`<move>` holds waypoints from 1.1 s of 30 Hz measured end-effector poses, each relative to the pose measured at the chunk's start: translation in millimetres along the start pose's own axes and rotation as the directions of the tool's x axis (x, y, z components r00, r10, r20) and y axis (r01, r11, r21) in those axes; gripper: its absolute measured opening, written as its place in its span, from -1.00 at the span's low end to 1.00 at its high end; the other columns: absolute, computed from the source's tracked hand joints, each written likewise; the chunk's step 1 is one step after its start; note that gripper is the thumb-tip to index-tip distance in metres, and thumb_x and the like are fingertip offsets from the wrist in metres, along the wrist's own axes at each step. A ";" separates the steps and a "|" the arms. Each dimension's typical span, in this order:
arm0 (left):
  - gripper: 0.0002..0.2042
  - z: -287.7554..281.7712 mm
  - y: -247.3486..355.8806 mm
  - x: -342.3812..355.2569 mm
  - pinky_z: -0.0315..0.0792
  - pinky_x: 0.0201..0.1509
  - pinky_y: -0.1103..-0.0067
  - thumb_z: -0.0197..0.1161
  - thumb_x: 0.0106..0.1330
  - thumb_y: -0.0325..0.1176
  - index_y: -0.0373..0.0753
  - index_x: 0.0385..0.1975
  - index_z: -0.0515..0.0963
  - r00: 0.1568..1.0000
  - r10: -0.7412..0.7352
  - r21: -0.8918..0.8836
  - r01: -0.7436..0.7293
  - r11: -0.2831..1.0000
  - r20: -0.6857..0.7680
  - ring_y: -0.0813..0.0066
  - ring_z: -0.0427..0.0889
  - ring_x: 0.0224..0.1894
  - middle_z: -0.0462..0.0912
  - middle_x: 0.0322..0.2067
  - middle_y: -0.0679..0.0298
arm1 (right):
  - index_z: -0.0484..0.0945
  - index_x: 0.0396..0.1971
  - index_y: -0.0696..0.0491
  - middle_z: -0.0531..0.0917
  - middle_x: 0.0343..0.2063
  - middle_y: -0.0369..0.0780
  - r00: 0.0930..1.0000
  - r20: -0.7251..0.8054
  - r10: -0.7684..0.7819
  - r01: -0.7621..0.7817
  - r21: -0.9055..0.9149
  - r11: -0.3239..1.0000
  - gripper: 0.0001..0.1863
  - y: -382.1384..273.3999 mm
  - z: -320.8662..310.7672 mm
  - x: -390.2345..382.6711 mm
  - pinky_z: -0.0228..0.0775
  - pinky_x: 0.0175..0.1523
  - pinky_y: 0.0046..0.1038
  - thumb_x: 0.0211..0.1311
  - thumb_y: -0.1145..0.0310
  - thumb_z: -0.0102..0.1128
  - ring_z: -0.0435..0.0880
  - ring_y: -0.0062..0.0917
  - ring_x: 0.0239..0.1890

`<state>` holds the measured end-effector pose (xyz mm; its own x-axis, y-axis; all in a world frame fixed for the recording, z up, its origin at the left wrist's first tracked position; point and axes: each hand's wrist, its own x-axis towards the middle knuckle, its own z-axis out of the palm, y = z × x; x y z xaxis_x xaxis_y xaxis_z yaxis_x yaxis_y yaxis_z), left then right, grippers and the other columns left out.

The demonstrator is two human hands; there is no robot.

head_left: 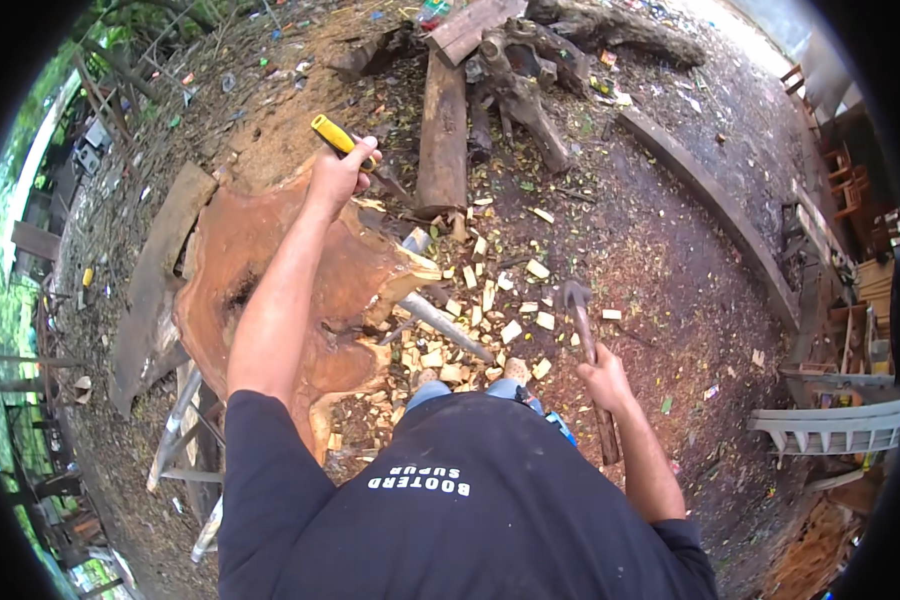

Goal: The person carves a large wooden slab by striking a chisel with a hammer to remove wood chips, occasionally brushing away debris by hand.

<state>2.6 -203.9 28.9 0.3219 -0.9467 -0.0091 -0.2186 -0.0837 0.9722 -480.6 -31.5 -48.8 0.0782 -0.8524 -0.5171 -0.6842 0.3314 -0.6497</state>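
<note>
My left hand (340, 178) is closed around the yellow-and-black handle of a chisel (332, 133). Its blade points to the right, past the far edge of a large reddish-brown wood slab (235, 230). Splintered, pale wood shows along the slab's right edge. In my right hand (607, 380) is a hammer (578, 305), gripped partway along its wooden handle. The hammer's head points away from me, above the ground and apart from the slab and chisel. Many pale wood chips (511, 330) lie scattered around my feet, right of the slab.
A metal pole (445, 325) slants out beneath the slab. Beyond the slab stand an upright log (442, 150) and a heap of branches (540, 125). A long beam (715, 205) lies to the right. A weathered plank (155, 290) is at the slab's left; wooden furniture frames (830, 425) stand far right.
</note>
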 end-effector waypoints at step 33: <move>-0.92 -8.7 -25.2 -89.2 0.42 -0.31 0.64 0.21 0.19 -0.41 -0.20 -0.36 0.59 0.960 0.125 -0.107 -0.101 0.989 0.251 0.69 0.54 -0.35 0.70 -0.34 0.35 | 0.43 -0.28 0.23 0.56 -0.62 -0.11 0.971 0.036 -0.235 0.237 -0.076 0.968 -0.71 -57.8 6.0 -8.2 0.40 -0.52 -0.30 0.04 0.34 0.13 0.52 -0.48 -0.64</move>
<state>-12.6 -114.6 7.3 0.0507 -0.9973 0.0539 -0.1499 0.0458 0.9876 -437.3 -41.2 -10.3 0.2629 -0.8913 -0.3694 -0.6992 0.0879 -0.7095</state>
